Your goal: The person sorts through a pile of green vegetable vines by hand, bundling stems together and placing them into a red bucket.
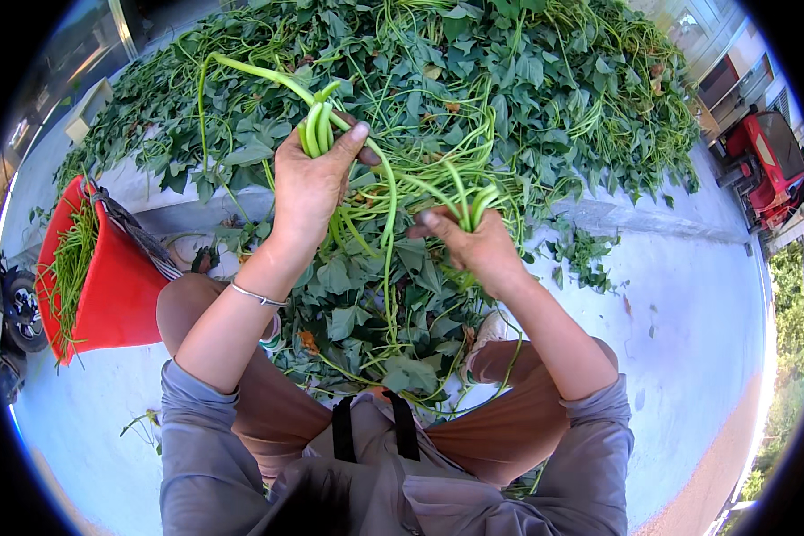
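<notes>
My left hand (311, 183), raised over my knees, is closed around a small bundle of light green stems (315, 129). One longer stem (261, 71) passes by the thumb, arching out to the left and drooping at both ends. Lower and to the right, my right hand (475, 243) grips a few stems (473, 207) between thumb and fingers, with thin vines trailing from them. Some fingertips of both hands are hidden. Between my feet, below the hands, lies a heap of cut leaves (348, 313) with heart-shaped blades.
A large pile of leafy vines (527, 80) covers a low concrete ledge (652, 217) ahead. To my left stands a red bucket (121, 286) holding many thin green stems. A red vehicle (768, 161) is at the far right, and a wheel (24, 310) shows at the far left.
</notes>
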`<act>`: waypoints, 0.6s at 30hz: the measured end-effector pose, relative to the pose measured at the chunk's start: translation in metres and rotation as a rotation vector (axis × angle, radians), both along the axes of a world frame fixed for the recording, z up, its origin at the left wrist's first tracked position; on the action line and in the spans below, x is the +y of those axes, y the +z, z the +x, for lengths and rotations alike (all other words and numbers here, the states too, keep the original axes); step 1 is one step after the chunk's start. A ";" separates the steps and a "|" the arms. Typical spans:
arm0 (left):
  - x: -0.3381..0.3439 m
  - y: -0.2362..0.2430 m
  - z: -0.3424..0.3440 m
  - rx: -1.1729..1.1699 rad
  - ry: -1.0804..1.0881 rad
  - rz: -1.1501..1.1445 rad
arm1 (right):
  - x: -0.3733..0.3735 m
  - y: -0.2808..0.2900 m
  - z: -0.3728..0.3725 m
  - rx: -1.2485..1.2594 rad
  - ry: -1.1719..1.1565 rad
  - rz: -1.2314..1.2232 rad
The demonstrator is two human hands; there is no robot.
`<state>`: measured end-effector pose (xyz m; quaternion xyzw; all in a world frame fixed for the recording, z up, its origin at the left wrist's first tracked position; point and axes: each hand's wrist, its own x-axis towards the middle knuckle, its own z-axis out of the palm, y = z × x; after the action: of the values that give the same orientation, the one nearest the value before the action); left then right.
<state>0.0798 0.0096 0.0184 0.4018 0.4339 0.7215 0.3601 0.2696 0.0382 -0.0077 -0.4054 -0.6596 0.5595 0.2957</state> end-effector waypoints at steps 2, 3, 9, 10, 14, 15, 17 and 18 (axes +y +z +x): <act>-0.008 0.006 -0.002 0.039 0.097 0.009 | -0.017 -0.002 -0.021 0.040 0.155 -0.068; -0.012 0.007 -0.007 0.041 0.129 0.009 | -0.023 -0.002 -0.026 0.047 0.234 -0.063; -0.026 0.004 -0.042 -0.080 0.112 -0.113 | -0.033 -0.010 -0.044 -0.023 0.218 0.413; -0.028 0.001 -0.050 -0.084 0.034 -0.196 | -0.035 -0.009 -0.045 -0.052 0.282 0.567; -0.038 0.000 -0.068 -0.027 -0.228 -0.473 | -0.038 0.016 -0.045 -0.150 0.672 1.146; -0.039 0.003 -0.066 0.004 -0.292 -0.525 | -0.038 0.020 -0.042 -0.189 0.729 1.219; -0.047 0.015 -0.068 0.145 -0.261 -0.526 | -0.041 0.025 -0.034 -0.286 0.774 1.245; -0.051 0.022 -0.065 0.232 -0.279 -0.535 | -0.042 0.026 -0.031 -0.337 0.799 1.262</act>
<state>0.0148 -0.0419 0.0401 0.4280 0.5870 0.4753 0.4964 0.2384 -0.0034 0.0185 0.0299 -0.9868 0.0719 0.1418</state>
